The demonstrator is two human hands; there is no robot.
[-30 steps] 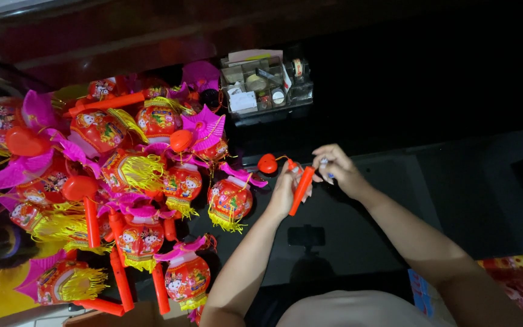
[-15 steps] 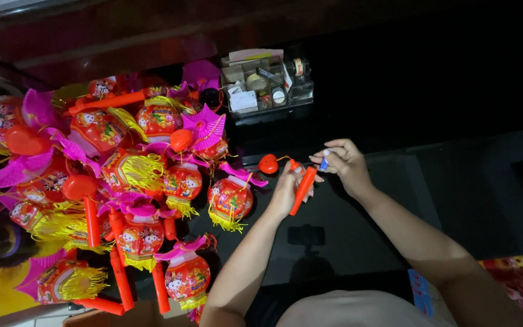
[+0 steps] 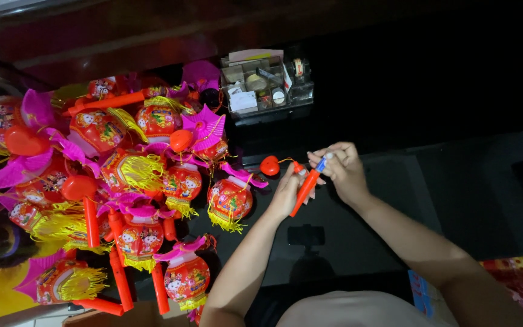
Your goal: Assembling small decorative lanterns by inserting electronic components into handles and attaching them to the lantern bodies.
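left hand [image 3: 287, 192] wraps closed around an orange stick handle [image 3: 302, 191], held slanted above the dark glossy surface [image 3: 455, 181], while the right hand [image 3: 343, 169] pinches a small blue piece [image 3: 321, 164] at the stick's upper end with its fingertips. a cord runs from that end to a small red heart [image 3: 269, 165] hanging just left of the hands. a heap of red toy lanterns [image 3: 152, 175] with yellow tassels and pink fans lies to the left, a clear organiser box [image 3: 267, 88] beyond.

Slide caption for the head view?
Both hands, left hand and right hand, hold an orange stick beside piled lanterns.
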